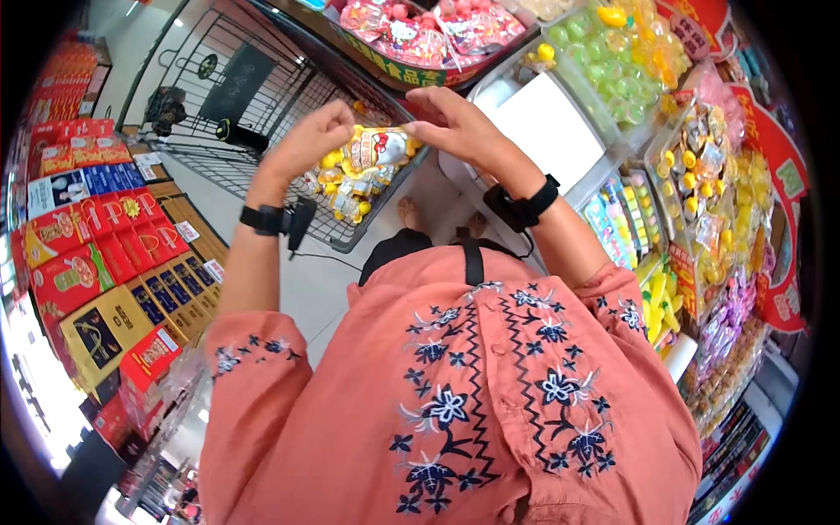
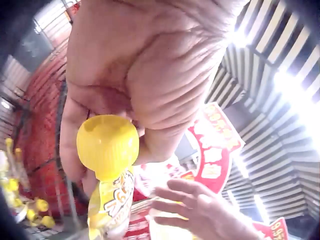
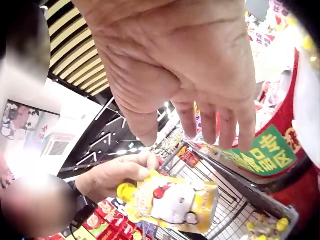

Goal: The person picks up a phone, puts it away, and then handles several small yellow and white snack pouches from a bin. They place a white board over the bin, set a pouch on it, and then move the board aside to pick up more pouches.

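My left hand [image 1: 319, 140] pinches a small squeeze pouch [image 1: 378, 149] with a cartoon cat printed on it. Its yellow cap [image 2: 107, 145] shows just below the left palm in the left wrist view. Tilted on its side in the right wrist view, the pouch [image 3: 175, 200] has its front showing. My right hand [image 3: 180, 70] hovers beside it with fingers extended, apart from the pouch and holding nothing. Beneath both hands, several similar yellow-capped pouches [image 1: 354, 188] lie in the wire shopping cart [image 1: 188, 131].
Boxed goods [image 1: 87, 227] line shelves on the left. At the right stand bins of jelly sweets [image 1: 604, 57] and hanging yellow-capped packs [image 1: 700, 175]. A round red display [image 1: 437, 66] of pink packs borders the cart. A white panel [image 1: 547, 131] lies beside my right forearm.
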Available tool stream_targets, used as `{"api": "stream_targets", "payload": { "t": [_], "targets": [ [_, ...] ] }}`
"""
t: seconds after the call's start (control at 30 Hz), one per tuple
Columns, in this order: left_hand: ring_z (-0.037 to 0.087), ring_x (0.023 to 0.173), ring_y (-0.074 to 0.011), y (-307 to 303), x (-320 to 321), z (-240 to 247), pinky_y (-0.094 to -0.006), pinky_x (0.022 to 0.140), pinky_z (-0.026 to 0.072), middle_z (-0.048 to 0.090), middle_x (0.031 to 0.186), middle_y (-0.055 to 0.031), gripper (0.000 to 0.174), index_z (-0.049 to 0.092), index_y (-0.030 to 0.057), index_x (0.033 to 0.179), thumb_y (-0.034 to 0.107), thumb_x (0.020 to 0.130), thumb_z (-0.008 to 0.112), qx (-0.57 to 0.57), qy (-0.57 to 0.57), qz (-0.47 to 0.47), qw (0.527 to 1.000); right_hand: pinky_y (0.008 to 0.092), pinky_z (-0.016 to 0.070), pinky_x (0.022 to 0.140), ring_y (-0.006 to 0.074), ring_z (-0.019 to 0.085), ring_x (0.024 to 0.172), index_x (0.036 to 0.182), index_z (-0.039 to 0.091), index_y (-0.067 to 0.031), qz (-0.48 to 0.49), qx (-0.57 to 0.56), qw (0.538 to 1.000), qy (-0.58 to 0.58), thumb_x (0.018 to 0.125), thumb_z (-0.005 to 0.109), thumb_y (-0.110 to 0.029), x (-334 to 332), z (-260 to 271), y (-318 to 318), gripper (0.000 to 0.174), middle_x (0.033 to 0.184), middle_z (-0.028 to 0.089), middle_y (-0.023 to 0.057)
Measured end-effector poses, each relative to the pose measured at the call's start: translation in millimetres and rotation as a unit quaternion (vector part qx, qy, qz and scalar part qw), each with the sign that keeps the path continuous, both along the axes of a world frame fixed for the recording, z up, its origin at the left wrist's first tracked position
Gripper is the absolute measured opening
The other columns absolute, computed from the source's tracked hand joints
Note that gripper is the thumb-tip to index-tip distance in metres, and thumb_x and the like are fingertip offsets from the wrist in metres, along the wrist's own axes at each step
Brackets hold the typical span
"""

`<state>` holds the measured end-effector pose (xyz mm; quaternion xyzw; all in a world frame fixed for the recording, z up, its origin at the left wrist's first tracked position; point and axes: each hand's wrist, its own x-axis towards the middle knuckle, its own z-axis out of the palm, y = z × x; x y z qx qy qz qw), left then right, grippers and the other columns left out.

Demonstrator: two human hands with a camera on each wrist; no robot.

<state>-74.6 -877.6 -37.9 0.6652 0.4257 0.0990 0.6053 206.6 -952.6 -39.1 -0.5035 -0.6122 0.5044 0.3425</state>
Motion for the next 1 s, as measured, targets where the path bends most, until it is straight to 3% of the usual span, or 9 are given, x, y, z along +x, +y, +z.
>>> {"api": "stream_targets", "payload": {
  "t": [0.07,0.13,0.23,0.33,0.37,0.53,0.63,0.73,1.0],
  "targets": [
    [0.051,0.080,-0.0022,4,15,57,-0.0188,0.070,0.0429,0.053,0.087,0.0058,0.011,0.055,0.0061,0.100,0.017,0.097,0.058,-0.016,-0.068,-0.041,0.997,0.0347,0.0502,0.091,0.0213,0.063,0.108,0.129,0.058,0.0010,0.018,0.003,1.000,0.024,0.091,0.072,-0.038,-8,28,10,0.057,0.119,0.067,0.0147],
    [0.052,0.082,-0.0027,12,25,84,-0.0203,0.072,0.0441,0.054,0.088,0.0053,0.014,0.056,0.0054,0.100,0.019,0.097,0.058,0.056,-0.063,-0.074,0.994,0.0289,0.0508,0.087,0.0132,0.063,0.102,0.126,0.062,-0.0014,0.109,-0.129,0.977,0.132,0.092,0.072,-0.040,-8,50,15,0.053,0.113,0.069,0.0063],
    [0.055,0.084,-0.0053,17,38,112,-0.0225,0.076,0.0469,0.058,0.090,0.0032,0.019,0.059,0.0044,0.102,0.024,0.099,0.060,0.080,-0.031,-0.078,0.993,0.0225,0.0488,0.081,0.0052,0.062,0.090,0.117,0.067,-0.0051,0.149,-0.221,0.940,0.213,0.096,0.069,-0.035,-9,72,1,0.037,0.101,0.070,-0.0024],
    [0.060,0.087,-0.0082,6,54,137,-0.0238,0.080,0.0491,0.063,0.096,-0.0003,0.027,0.061,0.0039,0.106,0.030,0.099,0.062,0.049,-0.095,0.030,0.994,0.0229,0.0488,0.081,0.0056,0.062,0.093,0.115,0.067,-0.0055,0.116,-0.187,0.949,0.225,0.096,0.069,-0.030,-2,76,-8,0.031,0.103,0.069,-0.0026],
    [0.063,0.092,-0.0113,6,58,138,-0.0254,0.082,0.0509,0.066,0.104,-0.0041,0.034,0.062,0.0038,0.112,0.036,0.100,0.059,0.083,-0.080,0.060,0.991,0.0238,0.0498,0.084,0.0068,0.063,0.096,0.118,0.066,-0.0046,0.095,-0.189,0.941,0.264,0.096,0.068,-0.028,0,75,-11,0.032,0.106,0.069,-0.0010],
    [0.063,0.097,-0.0132,-25,73,131,-0.0266,0.078,0.0519,0.065,0.115,-0.0064,0.044,0.058,0.0031,0.122,0.042,0.103,0.053,0.050,-0.109,0.199,0.972,0.0265,0.0507,0.091,0.0096,0.063,0.104,0.133,0.057,-0.0023,-0.007,-0.177,0.918,0.355,0.099,0.063,-0.023,22,92,-28,0.040,0.117,0.067,0.0023],
    [0.064,0.088,-0.0116,-48,89,118,-0.0239,0.071,0.0512,0.066,0.107,-0.0038,0.043,0.060,0.0031,0.118,0.042,0.101,0.058,0.011,-0.185,0.208,0.960,0.0279,0.0506,0.094,0.0113,0.063,0.108,0.137,0.054,-0.0019,-0.052,-0.160,0.909,0.382,0.101,0.060,-0.022,33,93,-32,0.041,0.121,0.066,0.0037],
    [0.063,0.080,-0.0079,-66,112,112,-0.0198,0.063,0.0491,0.066,0.097,-0.0018,0.026,0.062,0.0037,0.110,0.028,0.101,0.061,0.004,-0.227,0.219,0.949,0.0284,0.0505,0.094,0.0116,0.063,0.108,0.134,0.055,-0.0023,-0.061,-0.155,0.903,0.395,0.101,0.060,-0.023,40,100,-38,0.040,0.121,0.066,0.0042],
    [0.062,0.071,-0.0056,-78,126,113,-0.0186,0.060,0.0480,0.064,0.086,-0.0007,0.025,0.063,0.0036,0.105,0.028,0.101,0.061,0.016,-0.253,0.237,0.938,0.0306,0.0512,0.095,0.0143,0.064,0.109,0.130,0.056,-0.0023,-0.075,-0.148,0.885,0.435,0.101,0.059,-0.025,41,92,-45,0.037,0.122,0.066,0.0068]
  ]
}}
